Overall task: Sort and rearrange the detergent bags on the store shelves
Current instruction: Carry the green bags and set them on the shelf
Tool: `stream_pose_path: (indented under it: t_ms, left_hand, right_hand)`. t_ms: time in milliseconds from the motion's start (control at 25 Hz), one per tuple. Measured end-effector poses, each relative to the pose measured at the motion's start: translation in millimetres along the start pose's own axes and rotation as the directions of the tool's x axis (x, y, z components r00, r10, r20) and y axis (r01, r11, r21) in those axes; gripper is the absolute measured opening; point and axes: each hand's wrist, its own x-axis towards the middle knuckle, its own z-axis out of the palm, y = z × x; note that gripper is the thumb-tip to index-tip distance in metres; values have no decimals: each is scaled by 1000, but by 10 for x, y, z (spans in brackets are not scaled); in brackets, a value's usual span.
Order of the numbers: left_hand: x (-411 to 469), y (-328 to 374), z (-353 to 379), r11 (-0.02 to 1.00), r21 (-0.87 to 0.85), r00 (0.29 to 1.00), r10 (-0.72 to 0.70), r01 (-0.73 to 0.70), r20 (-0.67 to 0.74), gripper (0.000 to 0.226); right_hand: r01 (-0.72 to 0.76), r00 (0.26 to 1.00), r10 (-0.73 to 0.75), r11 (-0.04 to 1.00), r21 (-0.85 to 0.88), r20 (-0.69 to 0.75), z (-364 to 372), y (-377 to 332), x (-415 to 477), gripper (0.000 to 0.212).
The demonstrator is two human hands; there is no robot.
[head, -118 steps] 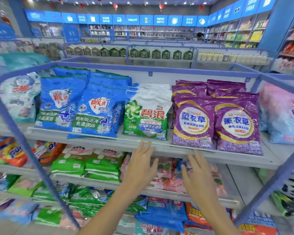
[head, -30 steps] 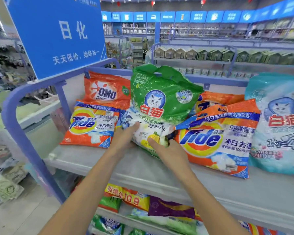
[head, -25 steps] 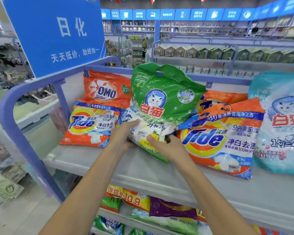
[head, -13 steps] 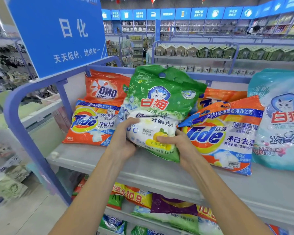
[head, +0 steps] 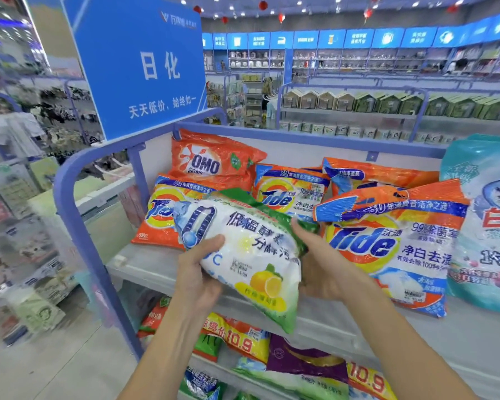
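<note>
Both hands hold a green-and-white detergent bag with a lemon picture, lifted off the top shelf and tipped towards me. My left hand grips its lower left edge, thumb on the front. My right hand grips its right side. Behind it lie orange Tide bags and an orange OMO bag. A pale teal bag with a cat picture stands at the right.
A blue sign rises from the shelf's rounded blue frame at the left. The lower shelf holds bags with 10.9 price labels and a purple bag. Further store shelving fills the background.
Earlier I stood before blue, green and purple bags; the view then shifted to this shelf. In the last second both hands pulled the green-and-white bag forward, up and off the pile.
</note>
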Motion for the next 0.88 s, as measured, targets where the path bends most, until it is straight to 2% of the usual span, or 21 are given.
stream_pose_path:
  t_ms: [160, 200, 280, 360, 400, 520, 640, 680, 800, 880]
  left_hand:
    - [-151, -15, -107, 1000, -7, 999, 20, -20, 36, 30]
    - [-182, -3, -132, 1000, 2, 998, 14, -14, 55, 37]
    - [-246, 13, -253, 998, 50, 999, -30, 29, 35, 71]
    - [-356, 43, -326, 993, 108, 999, -34, 38, -34, 84]
    - [-406, 43, -345, 989, 147, 996, -14, 27, -84, 79]
    - [-407, 13, -289, 993, 117, 951, 45, -10, -306, 48]
    - [-293, 72, -196, 991, 127, 879, 86, -29, -469, 43]
    - [-240, 120, -195, 989, 147, 878, 96, -30, -469, 43]
    - [-61, 240, -232, 999, 24, 965, 35, -30, -261, 54]
    - [117, 273, -223, 1000, -17, 989, 2, -5, -151, 56]
  right_hand:
    - [40, 995, -67, 940, 340, 68, 308, 101, 40, 54]
    - [62, 994, -94, 916, 396, 63, 323, 87, 67, 45]
    - [140, 987, -160, 885, 445, 8, 317, 56, 120, 29]
    - [265, 960, -275, 858, 440, -42, 285, -1, 160, 28]
    - [336, 935, -349, 827, 451, -57, 265, -47, 177, 28]
    - [499, 848, -522, 726, 473, -94, 286, -263, 203, 27]
    - [555, 807, -576, 661, 505, -134, 357, -389, 271, 28]
    - [562, 800, -585, 655, 504, -132, 371, -418, 302, 27]
    - [592, 773, -621, 632, 500, -131, 350, -573, 329, 27]
    - [612, 763, -630, 633, 474, -144, 303, -717, 383, 28]
